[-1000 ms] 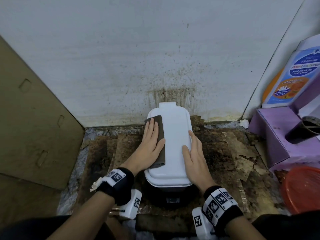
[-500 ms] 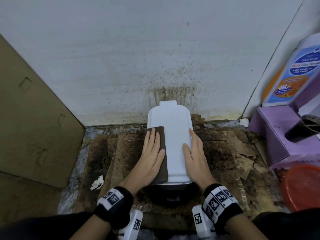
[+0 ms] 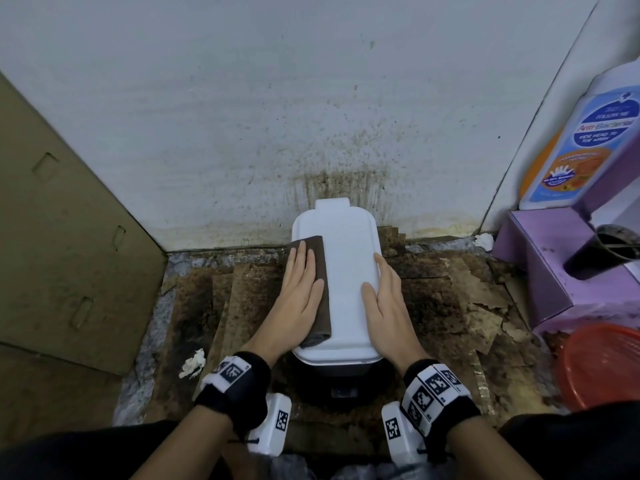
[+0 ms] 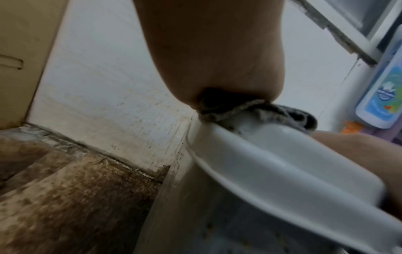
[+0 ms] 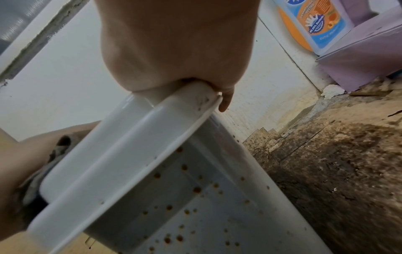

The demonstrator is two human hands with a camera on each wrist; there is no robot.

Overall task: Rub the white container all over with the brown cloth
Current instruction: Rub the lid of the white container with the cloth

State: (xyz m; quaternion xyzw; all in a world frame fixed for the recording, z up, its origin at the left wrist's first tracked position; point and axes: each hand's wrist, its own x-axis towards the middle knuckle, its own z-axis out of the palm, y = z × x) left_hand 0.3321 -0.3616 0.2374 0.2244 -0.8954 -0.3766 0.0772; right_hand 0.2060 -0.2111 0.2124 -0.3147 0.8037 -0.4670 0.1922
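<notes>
Nearest to me I see the two wrists with black bands. My left hand lies flat on the brown cloth, fingers straight and close together, and presses it on the left side of the lid of the white container. From the left wrist view, the cloth is bunched under the palm at the lid's edge. My right hand rests on the right edge of the lid with straight fingers; it holds nothing, and in the right wrist view one fingertip hangs over the rim. The container stands in the middle of the dirty brown floor, its far end near the stained white wall. The lower side of the container has small rust-coloured spots. A small white scrap lies on the floor to the left. At the right there is a red basket, then a purple box, and farther back a soap bottle with a blue and orange label. Brown cardboard leans at the left.
</notes>
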